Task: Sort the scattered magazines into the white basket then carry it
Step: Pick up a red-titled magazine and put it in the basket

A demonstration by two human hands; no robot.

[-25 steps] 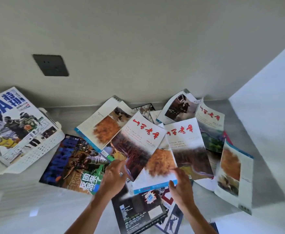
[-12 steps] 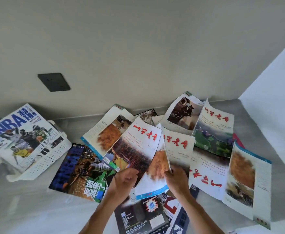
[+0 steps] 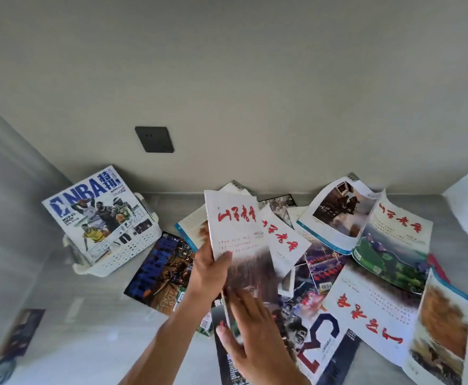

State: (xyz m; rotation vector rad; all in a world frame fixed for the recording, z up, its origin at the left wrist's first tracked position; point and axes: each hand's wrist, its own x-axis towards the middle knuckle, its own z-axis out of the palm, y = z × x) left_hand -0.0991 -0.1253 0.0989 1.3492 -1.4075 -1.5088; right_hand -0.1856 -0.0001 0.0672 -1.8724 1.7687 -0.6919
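We had a white magazine (image 3: 234, 232) with red lettering lifted clear of the pile, our left hand (image 3: 209, 276) gripping its lower left edge, thumb curled over the cover and fingers hidden behind. It stood nearly upright, its long side running up and down and its title end uppermost, the cover facing us; we judged it was held that way so it could be swung over to the basket. Our right hand (image 3: 250, 337) lay flat and blurred just below it, fingers straight and close together, seemingly steadying the bottom edge or the stack beneath, though we could not tell which.

The white basket (image 3: 124, 251) sat well to the left by the wall, with a basketball magazine (image 3: 96, 215) already propped in it, leaning back and jutting above the rim. The remaining magazines (image 3: 366, 245) lay fanned and overlapping across the grey floor (image 3: 88, 315), several splayed open, so most of the sorting was still to be done. A dark wall plate (image 3: 155, 139) was set above.
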